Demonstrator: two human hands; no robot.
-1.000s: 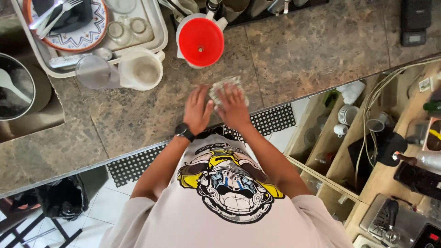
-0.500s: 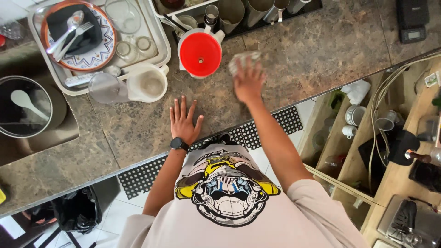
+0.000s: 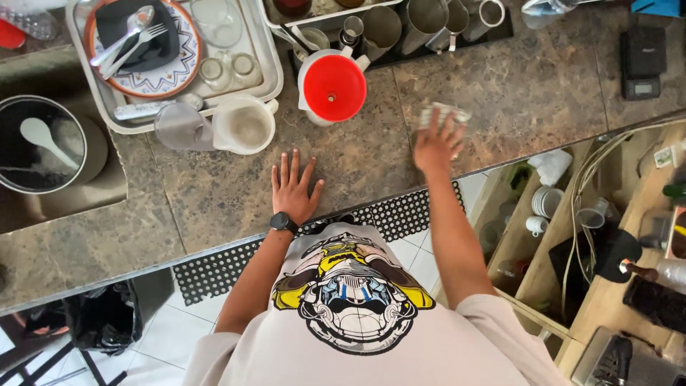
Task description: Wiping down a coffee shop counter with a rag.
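Nearest below lies a white tiled floor with a black perforated rubber mat [image 3: 400, 218] running along the foot of a mottled brown stone counter [image 3: 514, 93]. To the right of the person, wooden shelves [image 3: 532, 236] hold white cups, glasses and a bundle of cables.

The left hand [image 3: 293, 187], with a dark watch at the wrist, lies flat on the counter near its front edge, fingers spread wide and holding nothing. The right hand [image 3: 437, 143] reaches farther out, fingers splayed and pressed down on a crumpled cloth [image 3: 443, 114]. The cloth is pale, greyish with faint checks, and sits on bare stone to the right of a red funnel [image 3: 334, 87] set in a white jug. Most of the cloth is covered by the fingers and blurred, so its full shape is hard to make out.

Beyond the left hand stand a white pitcher [image 3: 245, 125] and a clear measuring cup. Farther back a tray [image 3: 270, 53] carries a patterned plate with cutlery and upturned glasses. At the far left a dark pot [image 3: 43, 143] with a white spoon sits in a sink. Steel jugs line the far edge, cut off by the frame, and a black scale [image 3: 642, 61] rests at the upper right.
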